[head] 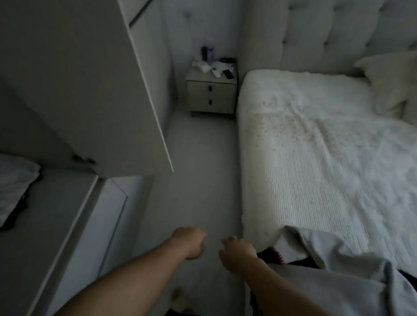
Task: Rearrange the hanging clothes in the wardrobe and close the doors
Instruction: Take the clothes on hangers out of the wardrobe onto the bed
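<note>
The bed point(335, 152) fills the right half of the view, a broad rectangle under a white cover with fine ribbed lines and a fuzzy, rumpled patch toward its head. Behind it rises a pale headboard point(330, 31), padded and tufted in a diamond pattern, with a soft creased pillow point(397, 83) leaning at its right end. The wardrobe door point(81, 78) stands open at the upper left, a flat, smooth, matt grey panel with a thin bright edge and a sharp lower corner; a second door point(146, 33) beyond it carries a slim dark bar handle. No hanging clothes show in this view. The floor point(197, 176) between wardrobe and bed is pale and even in texture. At the bed's near edge a smooth grey garment point(341, 285) lies in loose folds, with dark cloth showing under it. Inside the wardrobe's lower left, on a flat shelf, folded white fabric point(5, 190) rests on something dark. A small boxy nightstand point(211, 92) with two drawers and dark knobs stands in the corner by the bed's head, its top cluttered with bottles and small items too blurred to name. Both forearms are bare. The left hand point(188, 242) hangs over the floor with its grip curled into a loose, empty fist. The right hand point(236, 254) sits just beside the bed's edge, fingers bent and slightly parted, gripping nothing visible.
</note>
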